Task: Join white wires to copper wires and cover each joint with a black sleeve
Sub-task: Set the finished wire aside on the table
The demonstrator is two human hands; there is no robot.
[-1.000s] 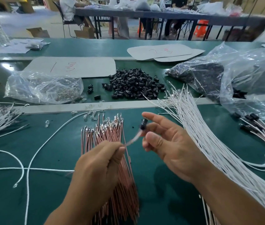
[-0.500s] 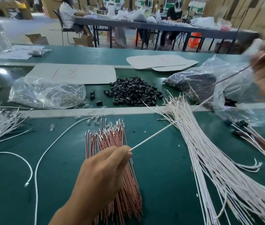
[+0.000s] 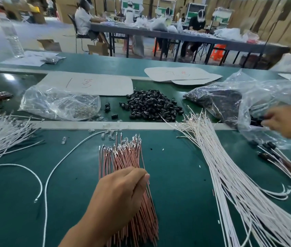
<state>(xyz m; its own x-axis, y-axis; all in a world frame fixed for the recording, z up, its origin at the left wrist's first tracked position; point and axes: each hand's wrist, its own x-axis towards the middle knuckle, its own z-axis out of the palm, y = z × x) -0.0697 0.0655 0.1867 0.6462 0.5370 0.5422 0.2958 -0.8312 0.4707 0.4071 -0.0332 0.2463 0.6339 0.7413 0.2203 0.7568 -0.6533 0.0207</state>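
**Wire-joining worktop: hands and stock**

- Left hand (image 3: 121,195): the forearm rises from the bottom edge of the frame, with the back of the hand turned up. The fingers are bunched together and their tips rest on the copper wires (image 3: 123,157). Whether they pinch a strand cannot be told.
- Right hand (image 3: 289,122): it reaches in from the right edge at mid-height and is blurred. The fingertips are at the mouth of a clear bag (image 3: 244,90) with dark pieces just beside them. The grip cannot be made out.
- Copper wires: a fanned bundle at lower centre, with the metal-tipped ends pointing up the frame.
- White wires (image 3: 230,175): a long sheaf sweeping from centre right down to the lower right corner, well apart from the copper bundle.
- Black sleeves (image 3: 150,107): a loose heap at upper centre, beyond a pale rail (image 3: 69,124) that crosses the worktop (image 3: 176,184).
- Sleeved wires (image 3: 273,152): a few lie at the right, below the bag.
- Open room: a bare green strip between the copper and white bundles, and another at lower left around a looping white strand.
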